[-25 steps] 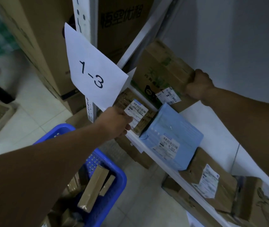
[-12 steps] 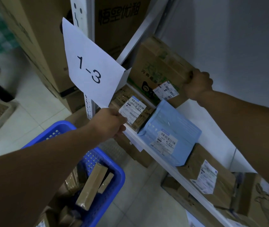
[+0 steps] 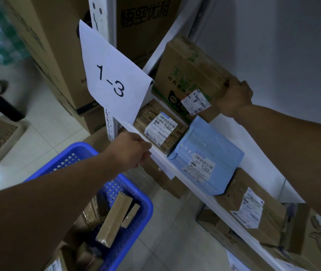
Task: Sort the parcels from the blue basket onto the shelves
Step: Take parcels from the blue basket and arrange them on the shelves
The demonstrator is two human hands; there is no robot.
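A: How many on this one shelf [image 3: 187,180]?
B: Five, by my count: one green-printed carton [image 3: 190,71], one small brown box [image 3: 161,126], one blue mailer [image 3: 208,153], one brown parcel [image 3: 253,212], one carton with drawings [image 3: 319,237].
A: And besides?
B: One blue basket [image 3: 147,210] (its parcels [image 3: 114,220] overlap too much to count), one "1-3" sign [image 3: 112,75], and two hands: my left hand [image 3: 130,151], my right hand [image 3: 235,98].

Bare forearms [image 3: 58,192], left hand [image 3: 130,149], right hand [image 3: 233,98]
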